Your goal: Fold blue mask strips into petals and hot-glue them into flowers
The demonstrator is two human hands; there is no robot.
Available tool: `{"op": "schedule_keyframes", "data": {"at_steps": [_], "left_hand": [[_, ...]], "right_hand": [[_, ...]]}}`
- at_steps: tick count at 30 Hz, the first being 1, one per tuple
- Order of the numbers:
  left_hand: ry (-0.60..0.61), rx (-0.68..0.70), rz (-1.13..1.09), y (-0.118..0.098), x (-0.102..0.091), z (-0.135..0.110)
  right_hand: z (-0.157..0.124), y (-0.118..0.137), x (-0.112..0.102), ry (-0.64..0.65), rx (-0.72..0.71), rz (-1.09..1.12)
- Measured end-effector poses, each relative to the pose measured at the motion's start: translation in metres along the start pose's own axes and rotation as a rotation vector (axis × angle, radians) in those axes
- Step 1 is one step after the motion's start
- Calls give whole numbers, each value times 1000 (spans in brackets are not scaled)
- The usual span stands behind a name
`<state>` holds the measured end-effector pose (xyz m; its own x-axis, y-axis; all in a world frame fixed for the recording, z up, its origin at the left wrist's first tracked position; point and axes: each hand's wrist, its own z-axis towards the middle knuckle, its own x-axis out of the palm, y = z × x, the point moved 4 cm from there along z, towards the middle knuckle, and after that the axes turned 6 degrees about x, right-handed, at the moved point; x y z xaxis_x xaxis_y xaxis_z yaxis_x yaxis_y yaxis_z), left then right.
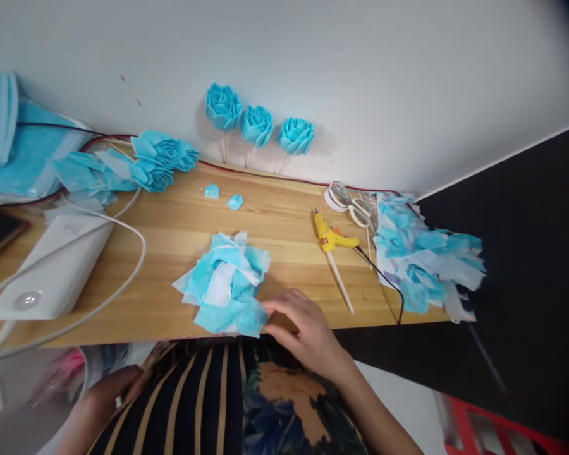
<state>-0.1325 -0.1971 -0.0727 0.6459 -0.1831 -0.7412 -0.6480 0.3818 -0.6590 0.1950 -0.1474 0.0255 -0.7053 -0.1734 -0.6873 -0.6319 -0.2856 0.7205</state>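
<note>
A loose heap of light-blue and white fabric pieces point(232, 284) lies near the table's front edge. My right hand point(308, 332) is at the heap's lower right, thumb and index finger closed on the corner of a light-blue fabric piece point(246, 314). Below the table edge, by the striped clothing, is my left hand point(111, 395); its fingers are dim and partly hidden, so their grip does not show. Two small folded blue pieces point(212, 191) sit beyond the heap. Three blue fabric roses point(257, 126) on thin sticks lean against the wall.
At right lie a yellow glue gun point(334, 239) with a cord, scissors point(348, 201) on a tape roll, and a pile of scraps point(422, 259) overhanging the edge. At left are a white power bank point(52, 268) with cables, more blue flowers point(164, 161), and packaged masks point(28, 145).
</note>
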Motion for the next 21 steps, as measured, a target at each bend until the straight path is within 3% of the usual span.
{"op": "schedule_keyframes", "data": {"at_steps": [4, 7, 10, 14, 21], "left_hand": [[-124, 300, 102, -15, -18, 17], [-52, 500, 140, -33, -28, 46], [-89, 488, 16, -54, -26, 79], [-42, 545, 50, -83, -5, 113], [36, 530, 154, -85, 7, 135]], "right_hand": [[1, -9, 5, -31, 113, -110], [13, -14, 13, -27, 165, -163], [26, -12, 24, 10, 180, -176], [33, -7, 29, 41, 175, -171], [30, -8, 29, 38, 153, -89]]}}
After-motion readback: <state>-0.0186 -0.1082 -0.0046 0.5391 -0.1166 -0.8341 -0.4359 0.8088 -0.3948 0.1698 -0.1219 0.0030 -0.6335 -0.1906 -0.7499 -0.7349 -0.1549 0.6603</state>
